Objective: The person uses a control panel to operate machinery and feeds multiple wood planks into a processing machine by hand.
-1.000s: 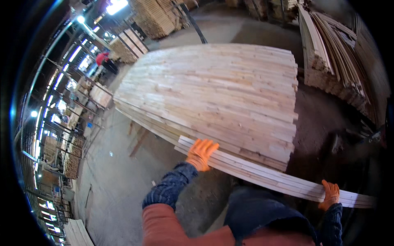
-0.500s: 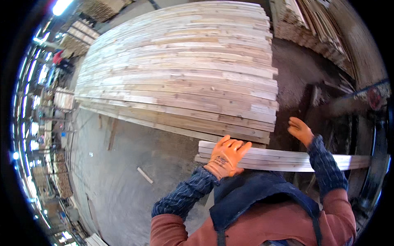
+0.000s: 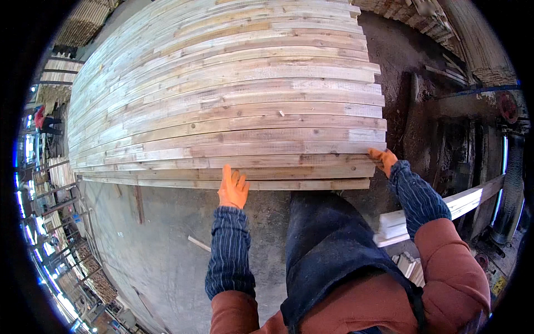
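Observation:
A wide layer of long pale wooden boards [image 3: 239, 106] lies side by side in front of me, their right ends uneven. My left hand [image 3: 232, 188], in an orange glove, is at the near edge of this stack with its fingers apart and nothing held. The fingertips reach over the nearest boards; whether they press on them I cannot tell. At the right ends of the near boards is my right hand [image 3: 384, 160], also gloved in orange, its outstretched fingers against a board's end. A small bundle of planed boards [image 3: 395, 224] sticks out at the lower right, beyond my right forearm.
Dark machinery [image 3: 473, 145] with a roller [image 3: 507, 195] stands at the right. A loose wood strip [image 3: 198, 243] lies on the grey floor [image 3: 161, 261]. More stacked lumber [image 3: 83, 22] is at the far left, where another person [image 3: 44, 119] in red stands.
My left hand has left the small bundle and moved left to the big stack's near edge. My right hand has come down to the board ends. My view has moved closer to the stack.

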Demonstrator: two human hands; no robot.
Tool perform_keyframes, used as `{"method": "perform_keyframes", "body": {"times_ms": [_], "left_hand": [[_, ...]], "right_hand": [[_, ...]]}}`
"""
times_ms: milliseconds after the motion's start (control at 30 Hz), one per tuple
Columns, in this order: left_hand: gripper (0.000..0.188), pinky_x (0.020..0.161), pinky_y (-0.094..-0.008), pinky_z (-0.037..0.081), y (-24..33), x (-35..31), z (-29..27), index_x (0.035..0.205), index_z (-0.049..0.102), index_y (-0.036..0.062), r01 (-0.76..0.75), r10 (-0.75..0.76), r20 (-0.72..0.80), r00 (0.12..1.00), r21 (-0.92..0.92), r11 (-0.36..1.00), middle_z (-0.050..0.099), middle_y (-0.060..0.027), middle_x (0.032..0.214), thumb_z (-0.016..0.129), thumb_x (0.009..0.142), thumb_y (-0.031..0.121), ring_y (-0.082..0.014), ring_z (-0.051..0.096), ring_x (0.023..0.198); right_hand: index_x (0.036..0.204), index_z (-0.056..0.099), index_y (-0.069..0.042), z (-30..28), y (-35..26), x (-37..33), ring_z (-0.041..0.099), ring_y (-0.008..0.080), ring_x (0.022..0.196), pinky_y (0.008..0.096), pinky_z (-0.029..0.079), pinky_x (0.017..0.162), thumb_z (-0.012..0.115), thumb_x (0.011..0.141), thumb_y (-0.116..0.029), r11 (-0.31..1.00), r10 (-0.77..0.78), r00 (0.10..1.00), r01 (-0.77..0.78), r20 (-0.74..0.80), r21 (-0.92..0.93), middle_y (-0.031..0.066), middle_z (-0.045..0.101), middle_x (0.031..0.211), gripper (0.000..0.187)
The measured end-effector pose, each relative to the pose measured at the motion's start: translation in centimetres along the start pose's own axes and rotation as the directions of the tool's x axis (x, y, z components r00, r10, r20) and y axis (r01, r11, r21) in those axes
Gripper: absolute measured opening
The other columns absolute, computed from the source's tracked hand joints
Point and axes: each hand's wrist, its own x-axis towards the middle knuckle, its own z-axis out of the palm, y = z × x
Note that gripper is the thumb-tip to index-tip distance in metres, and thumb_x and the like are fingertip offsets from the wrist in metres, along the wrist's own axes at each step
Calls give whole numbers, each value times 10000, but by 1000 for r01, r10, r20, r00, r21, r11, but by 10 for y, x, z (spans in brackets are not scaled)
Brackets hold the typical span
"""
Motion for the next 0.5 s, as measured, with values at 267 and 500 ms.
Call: {"method": "perform_keyframes", "body": {"times_ms": [267, 500], "left_hand": [[884, 1076, -467, 434, -4, 59, 30, 1444, 502, 135, 11, -25, -152, 988, -92, 996, 550, -103, 1363, 676, 845, 761, -304, 520, 1218], [960, 1103, -520, 430, 2, 60, 5, 1499, 472, 146, 71, -49, 79, 996, -307, 949, 510, -69, 1508, 623, 828, 816, -318, 495, 1341]], "right_hand": [[1484, 533, -90, 37, -29, -41, 558, 301, 1304, 452, 496, 1022, 632, 917, -680, 944, 78, 939, 39, -335, 329, 122, 534, 1495, 824], [1399, 592, -75, 12, -5, -56, 659, 230, 998, 364, 545, 788, 670, 899, -640, 994, 27, 850, 31, -526, 101, 91, 676, 1226, 758]]}}
